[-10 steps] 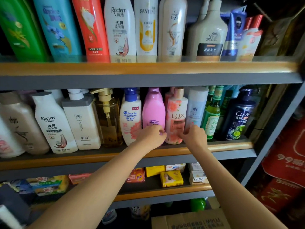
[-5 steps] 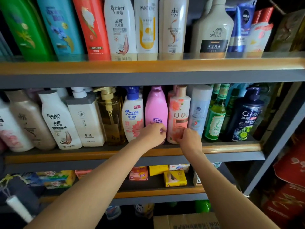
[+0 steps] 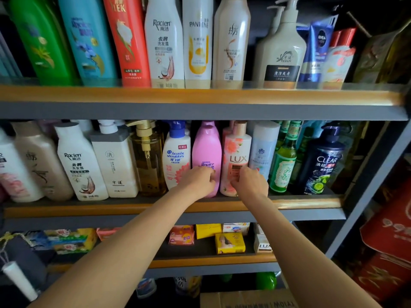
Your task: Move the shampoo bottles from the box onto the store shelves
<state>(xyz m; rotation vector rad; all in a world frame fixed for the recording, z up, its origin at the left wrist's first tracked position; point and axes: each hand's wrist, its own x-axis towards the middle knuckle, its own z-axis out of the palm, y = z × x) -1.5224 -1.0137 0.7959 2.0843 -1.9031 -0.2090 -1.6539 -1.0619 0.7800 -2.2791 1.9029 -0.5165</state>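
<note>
Both hands are up at the middle shelf (image 3: 155, 207), centre of the frame. Left hand (image 3: 198, 182) has its fingers curled against the lower front of the pink Rejoice bottle (image 3: 206, 152), right hand (image 3: 251, 182) is doing the same on the LUX bottle (image 3: 236, 152) right beside it. Looks like nudging them into line, though I can't tell if either is a proper grip or just fingertips pressing. Both bottles stand upright, long axis vertical, caps up, labels facing out, packed between the head & shoulders bottle (image 3: 176, 156) and a pale blue bottle (image 3: 263, 150). Smooth stiff plastic, probably full so fairly heavy, a bit slippery; I'd grab round the waist, not the cap. The cardboard box (image 3: 244, 300) is at the bottom edge
</note>
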